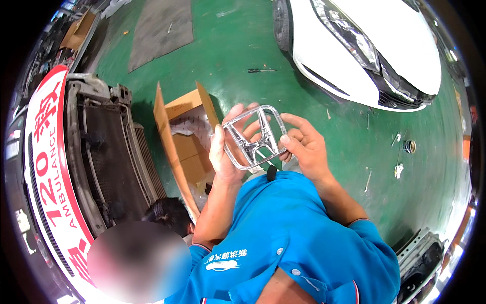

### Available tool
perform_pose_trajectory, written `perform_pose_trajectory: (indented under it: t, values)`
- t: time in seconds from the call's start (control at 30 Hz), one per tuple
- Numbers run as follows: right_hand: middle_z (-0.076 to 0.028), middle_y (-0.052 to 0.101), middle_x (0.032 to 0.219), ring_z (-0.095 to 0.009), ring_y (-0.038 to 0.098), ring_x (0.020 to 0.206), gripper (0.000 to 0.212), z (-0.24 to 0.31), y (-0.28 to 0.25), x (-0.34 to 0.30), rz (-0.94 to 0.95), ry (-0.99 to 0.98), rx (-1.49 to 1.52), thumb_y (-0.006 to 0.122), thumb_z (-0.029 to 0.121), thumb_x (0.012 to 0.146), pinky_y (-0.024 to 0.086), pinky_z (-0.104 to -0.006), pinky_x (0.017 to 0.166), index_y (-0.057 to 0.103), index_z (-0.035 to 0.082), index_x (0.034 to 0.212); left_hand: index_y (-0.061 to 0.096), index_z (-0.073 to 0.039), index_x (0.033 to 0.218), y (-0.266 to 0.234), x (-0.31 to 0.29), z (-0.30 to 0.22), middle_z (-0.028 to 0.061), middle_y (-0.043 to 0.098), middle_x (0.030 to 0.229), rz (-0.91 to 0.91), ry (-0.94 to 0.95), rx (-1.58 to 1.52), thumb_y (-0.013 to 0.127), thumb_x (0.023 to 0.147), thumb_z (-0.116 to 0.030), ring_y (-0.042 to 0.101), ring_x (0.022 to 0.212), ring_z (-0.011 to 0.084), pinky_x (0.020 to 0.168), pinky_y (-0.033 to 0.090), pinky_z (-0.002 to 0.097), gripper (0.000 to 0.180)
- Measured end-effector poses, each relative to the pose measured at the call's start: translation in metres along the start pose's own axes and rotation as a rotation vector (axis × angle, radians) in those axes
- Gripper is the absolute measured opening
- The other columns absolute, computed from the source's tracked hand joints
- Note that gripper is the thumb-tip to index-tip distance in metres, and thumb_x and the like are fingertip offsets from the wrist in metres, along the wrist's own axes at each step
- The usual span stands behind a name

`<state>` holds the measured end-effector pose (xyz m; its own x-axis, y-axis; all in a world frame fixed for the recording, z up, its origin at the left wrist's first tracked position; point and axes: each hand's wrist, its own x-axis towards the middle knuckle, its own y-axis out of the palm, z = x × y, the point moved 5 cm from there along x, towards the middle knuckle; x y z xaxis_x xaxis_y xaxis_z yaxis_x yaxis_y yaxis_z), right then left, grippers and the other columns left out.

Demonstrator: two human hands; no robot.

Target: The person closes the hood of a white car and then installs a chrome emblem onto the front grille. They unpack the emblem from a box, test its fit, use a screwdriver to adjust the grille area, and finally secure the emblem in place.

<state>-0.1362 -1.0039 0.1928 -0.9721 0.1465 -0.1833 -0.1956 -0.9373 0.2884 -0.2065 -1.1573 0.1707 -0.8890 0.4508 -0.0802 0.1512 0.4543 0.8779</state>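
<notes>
A chrome car emblem [251, 151] is held up in front of my waist, a rounded square frame with crossing bars inside. What faces up looks like its hollow back. My left hand [225, 158] grips the emblem's left edge, with the thumb along the side and the fingers behind the frame, partly visible through its gaps. At the right edge, my right hand [308, 151] pinches the frame between thumb and curled fingers. Beneath and left of the emblem stands an open cardboard box [187, 152] with white wrapping inside.
Left of the box is a vehicle with its front stripped, its radiator [114, 157] bare beside a white and red panel [48, 167]. A co-worker's head [169, 212] is close by my left arm. A white car [395, 45] stands ahead right; a screwdriver [260, 70] and small parts lie on the green floor.
</notes>
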Motion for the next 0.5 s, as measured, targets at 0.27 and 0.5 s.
perform_pose_trajectory:
  t: [0.27, 0.5]
  values:
    - [-0.014, 0.066, 0.102, -0.021, 0.065, 0.093, 0.036, 0.006, -0.035, -0.015, 0.005, -0.252, -0.467, 0.067, 0.016, 0.088, 0.052, -0.0335, 0.08, 0.063, 0.004, 0.122, 0.055, -0.001, 0.12, -0.021, 0.015, 0.035, 0.0214, 0.056, 0.131, -0.17, -0.176, 0.078, 0.043, 0.1, -0.028, 0.06, 0.114, 0.0366, 0.086, 0.056, 0.0459, 0.036]
    - [-0.008, 0.064, 0.098, -0.025, 0.064, 0.085, 0.032, -0.006, -0.109, -0.043, -0.148, -0.425, -0.756, 0.073, 0.016, 0.082, 0.051, -0.0375, 0.068, 0.067, 0.008, 0.111, 0.053, 0.006, 0.117, -0.017, 0.025, 0.104, 0.0236, 0.059, 0.124, -0.197, -0.476, 0.285, 0.039, 0.103, -0.03, 0.063, 0.109, 0.0316, 0.087, 0.055, 0.0399, 0.04]
